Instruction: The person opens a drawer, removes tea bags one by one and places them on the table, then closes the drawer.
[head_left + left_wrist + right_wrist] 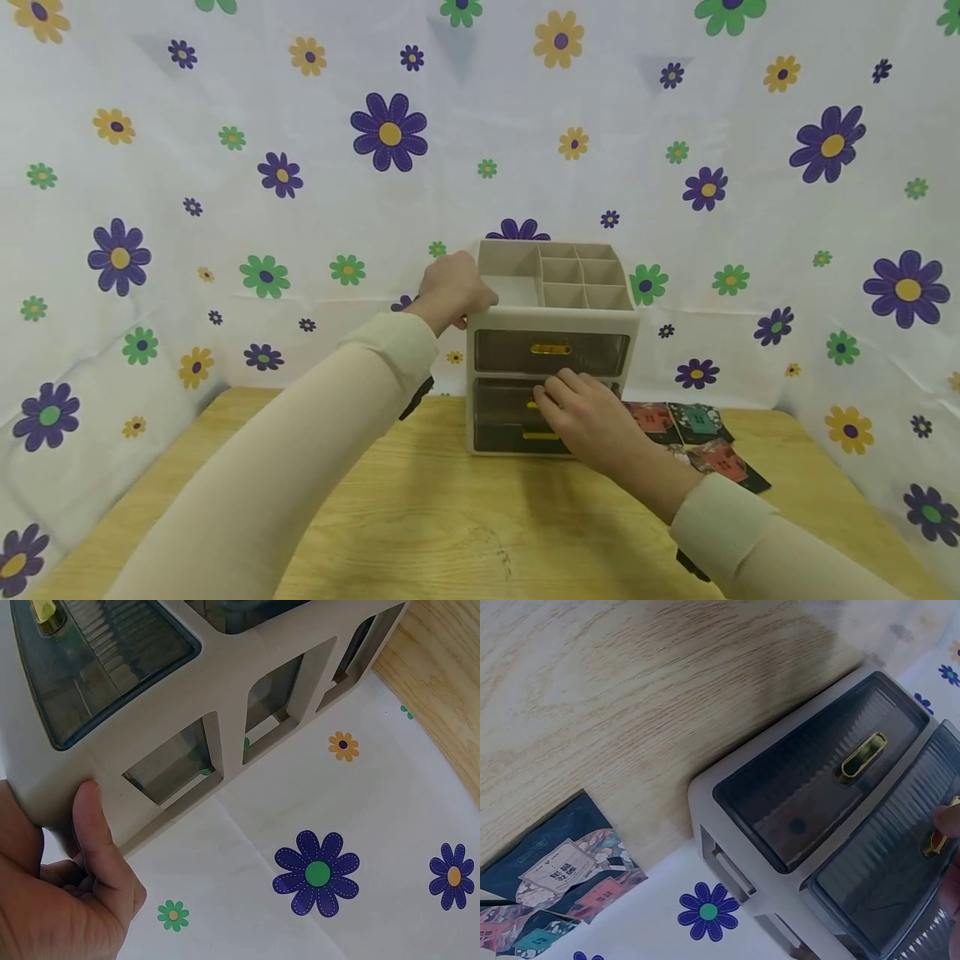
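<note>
A cream desktop drawer organizer stands on the table, with open compartments on top and three dark see-through drawers in front. My left hand grips its upper left edge; in the left wrist view the thumb lies against the side wall. With the right hand I pinch the gold handle of the middle drawer, which sticks out a little from the frame. The top drawer and the bottom drawer sit flush. Most of the right hand is cut off in the right wrist view.
Several printed flat packets lie on the wooden table, right of the organizer. A white cloth with flower prints hangs behind and at both sides. The organizer's side wall has cut-out windows.
</note>
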`<act>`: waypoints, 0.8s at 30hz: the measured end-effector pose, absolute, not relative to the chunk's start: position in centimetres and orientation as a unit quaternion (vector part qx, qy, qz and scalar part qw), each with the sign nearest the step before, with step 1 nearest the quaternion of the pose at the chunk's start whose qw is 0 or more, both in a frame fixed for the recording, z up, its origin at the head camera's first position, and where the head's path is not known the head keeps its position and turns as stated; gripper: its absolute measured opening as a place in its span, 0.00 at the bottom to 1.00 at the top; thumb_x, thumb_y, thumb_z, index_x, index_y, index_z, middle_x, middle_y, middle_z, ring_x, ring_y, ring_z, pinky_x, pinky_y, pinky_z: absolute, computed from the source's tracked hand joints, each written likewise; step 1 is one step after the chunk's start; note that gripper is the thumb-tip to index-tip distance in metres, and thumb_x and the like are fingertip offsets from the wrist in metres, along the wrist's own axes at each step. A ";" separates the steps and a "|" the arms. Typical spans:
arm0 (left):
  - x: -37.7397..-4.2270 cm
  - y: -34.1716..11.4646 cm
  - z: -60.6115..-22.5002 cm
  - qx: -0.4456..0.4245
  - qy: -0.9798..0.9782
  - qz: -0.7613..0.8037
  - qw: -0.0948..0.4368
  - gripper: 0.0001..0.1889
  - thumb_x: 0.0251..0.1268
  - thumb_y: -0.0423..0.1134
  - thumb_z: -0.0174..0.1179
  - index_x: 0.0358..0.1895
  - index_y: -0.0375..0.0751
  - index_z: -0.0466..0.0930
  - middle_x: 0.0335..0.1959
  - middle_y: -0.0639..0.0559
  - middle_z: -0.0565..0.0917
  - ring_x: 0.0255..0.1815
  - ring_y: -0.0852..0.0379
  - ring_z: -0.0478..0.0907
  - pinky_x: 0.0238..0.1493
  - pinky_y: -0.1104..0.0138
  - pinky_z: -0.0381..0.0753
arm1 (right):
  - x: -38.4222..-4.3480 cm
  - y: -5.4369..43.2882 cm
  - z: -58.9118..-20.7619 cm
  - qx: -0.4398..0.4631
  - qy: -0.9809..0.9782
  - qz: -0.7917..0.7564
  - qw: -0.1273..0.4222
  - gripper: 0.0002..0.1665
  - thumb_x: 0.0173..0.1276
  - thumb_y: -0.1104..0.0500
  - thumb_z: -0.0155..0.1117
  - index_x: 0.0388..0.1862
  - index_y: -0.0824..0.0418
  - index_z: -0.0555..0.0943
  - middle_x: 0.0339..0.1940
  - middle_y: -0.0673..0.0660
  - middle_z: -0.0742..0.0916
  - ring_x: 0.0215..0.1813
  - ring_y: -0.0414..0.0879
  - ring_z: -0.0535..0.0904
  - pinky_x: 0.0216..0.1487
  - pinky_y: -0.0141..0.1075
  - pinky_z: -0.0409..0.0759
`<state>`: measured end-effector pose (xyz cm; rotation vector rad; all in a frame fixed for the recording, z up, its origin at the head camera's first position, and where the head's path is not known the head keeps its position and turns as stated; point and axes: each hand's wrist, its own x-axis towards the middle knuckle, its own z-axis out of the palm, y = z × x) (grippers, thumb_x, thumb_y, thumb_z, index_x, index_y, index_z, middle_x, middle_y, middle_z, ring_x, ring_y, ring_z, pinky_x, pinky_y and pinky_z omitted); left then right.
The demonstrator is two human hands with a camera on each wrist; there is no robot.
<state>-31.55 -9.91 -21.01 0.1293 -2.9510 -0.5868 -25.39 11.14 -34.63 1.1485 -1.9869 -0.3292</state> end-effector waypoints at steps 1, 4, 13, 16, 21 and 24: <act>-31.6 -9.9 -21.1 0.042 -0.978 -0.193 0.064 0.15 0.63 0.43 0.62 0.43 0.32 0.78 0.40 0.40 0.85 0.15 0.56 0.83 0.16 0.70 0.84 | -25.5 11.1 -34.7 0.452 -0.785 -0.132 0.401 0.15 0.62 0.63 0.74 0.48 0.62 0.86 0.41 0.57 0.85 0.44 0.49 0.80 0.44 0.37 0.88; -31.6 -9.8 -21.1 0.040 -0.979 -0.192 0.062 0.15 0.63 0.43 0.62 0.43 0.32 0.78 0.41 0.40 0.85 0.15 0.56 0.83 0.16 0.71 0.84 | -25.9 11.0 -35.0 0.452 -0.781 -0.132 0.410 0.13 0.62 0.64 0.73 0.47 0.64 0.86 0.40 0.57 0.85 0.43 0.49 0.80 0.43 0.37 0.88; -31.5 -9.9 -21.1 0.042 -0.978 -0.195 0.062 0.14 0.62 0.42 0.61 0.42 0.33 0.77 0.40 0.41 0.85 0.16 0.55 0.83 0.18 0.70 0.85 | -26.6 10.8 -35.4 0.461 -0.778 -0.126 0.407 0.07 0.60 0.65 0.74 0.38 0.62 0.86 0.38 0.56 0.86 0.40 0.48 0.82 0.44 0.37 0.89; -31.4 -10.0 -21.2 0.045 -0.977 -0.201 0.056 0.15 0.62 0.42 0.62 0.44 0.32 0.77 0.40 0.41 0.84 0.17 0.55 0.83 0.18 0.69 0.86 | -26.6 10.9 -35.6 0.462 -0.777 -0.122 0.409 0.08 0.59 0.64 0.75 0.37 0.62 0.85 0.36 0.55 0.86 0.39 0.48 0.82 0.43 0.37 0.89; -31.6 -10.0 -21.2 0.040 -0.978 -0.196 0.061 0.16 0.63 0.43 0.62 0.44 0.32 0.77 0.40 0.40 0.84 0.17 0.55 0.84 0.17 0.70 0.85 | -26.5 11.3 -36.1 0.476 -0.757 -0.116 0.432 0.07 0.59 0.65 0.75 0.35 0.61 0.84 0.32 0.55 0.86 0.36 0.47 0.84 0.42 0.38 0.89; -31.7 -9.9 -21.1 0.040 -0.978 -0.195 0.062 0.16 0.63 0.43 0.62 0.44 0.32 0.77 0.41 0.41 0.84 0.17 0.55 0.83 0.16 0.70 0.84 | -26.6 11.6 -36.8 0.484 -0.754 -0.120 0.427 0.07 0.59 0.64 0.75 0.34 0.60 0.84 0.31 0.54 0.87 0.32 0.46 0.85 0.37 0.37 0.90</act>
